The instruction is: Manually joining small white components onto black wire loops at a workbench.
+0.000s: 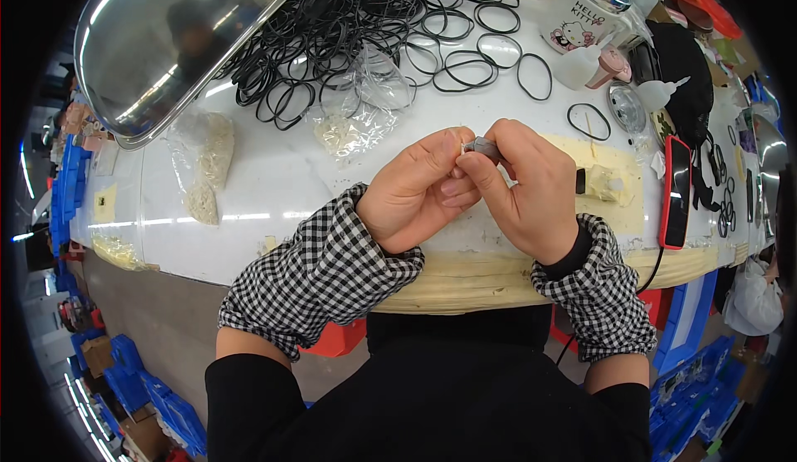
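Observation:
Above the table's front part my two hands meet, fingertips touching. My right hand (531,192) pinches a small grey block-like piece (483,148) between thumb and forefinger. My left hand (419,186) is closed against it, thumb and forefinger pinching a tiny pale bit at the grey piece's left end; its kind is too small to tell. Beyond my hands lies an open clear plastic bag (353,126) with small pale pieces in it. Black rubber rings (467,70) are spread behind that, heaped thickly toward the far left.
A large clear dome-shaped cover (183,47) stands far left, near a bag of pale granules (209,163). Far right are a white canister (581,14), white squeeze bottles (579,65) and a red-framed phone-like device (677,192) with a cable. Yellow tape (465,288) covers the front edge.

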